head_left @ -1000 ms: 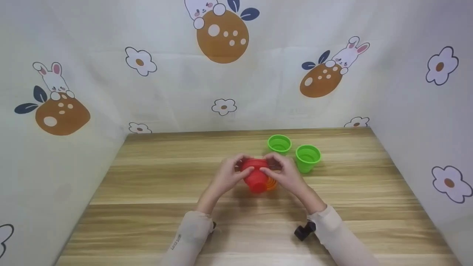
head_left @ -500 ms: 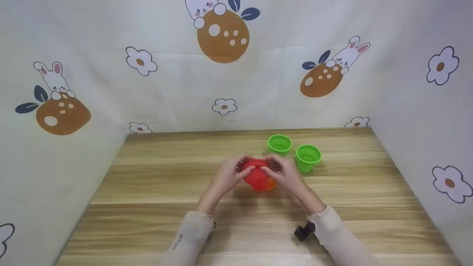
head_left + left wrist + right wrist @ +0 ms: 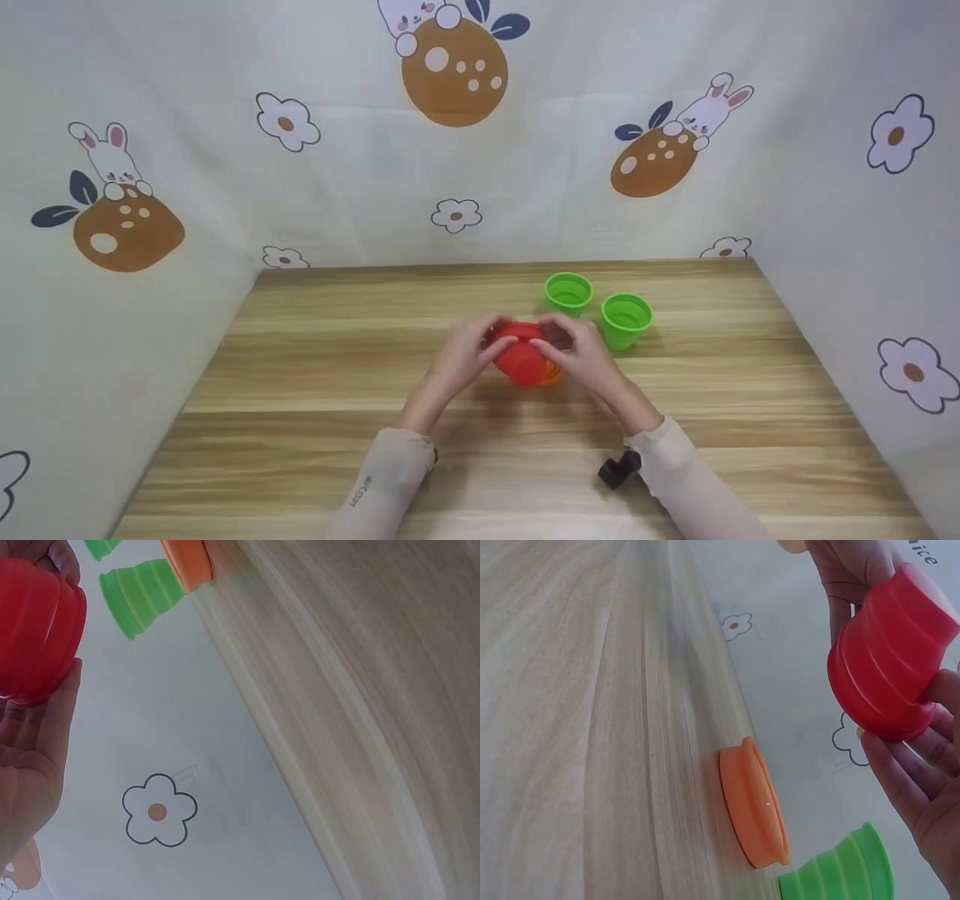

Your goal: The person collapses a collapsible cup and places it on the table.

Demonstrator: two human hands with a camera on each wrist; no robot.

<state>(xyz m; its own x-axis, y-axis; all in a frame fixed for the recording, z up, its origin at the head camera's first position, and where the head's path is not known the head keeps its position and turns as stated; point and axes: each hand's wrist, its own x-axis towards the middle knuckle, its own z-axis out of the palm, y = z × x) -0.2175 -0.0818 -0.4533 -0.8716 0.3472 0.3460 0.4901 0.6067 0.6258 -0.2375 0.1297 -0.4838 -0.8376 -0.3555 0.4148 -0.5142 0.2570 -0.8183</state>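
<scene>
A red collapsible cup (image 3: 526, 364) with ringed walls is held up between both hands, its narrow base towards the head camera. The left hand (image 3: 466, 349) grips the cup's left side near the wide rim, thumb on the outer wall. Opposite it, the right hand (image 3: 583, 351) pinches the right side the same way. The right wrist view shows the stepped wall of the red cup (image 3: 889, 656) clear of the table. Behind it in the head view, partly hidden, sits a flattened orange collapsible cup (image 3: 553, 373) on the table.
Two green collapsible cups stand upright, one green cup (image 3: 568, 291) farther back and the other green cup (image 3: 626, 322) to its right. The wooden table (image 3: 315, 375) is bounded by printed cloth walls (image 3: 360, 180) at the back and both sides.
The red cup's narrow base has shifted slightly upward in the head view, and the cup looks shorter from there. Both hands keep their grip with almost no movement.
</scene>
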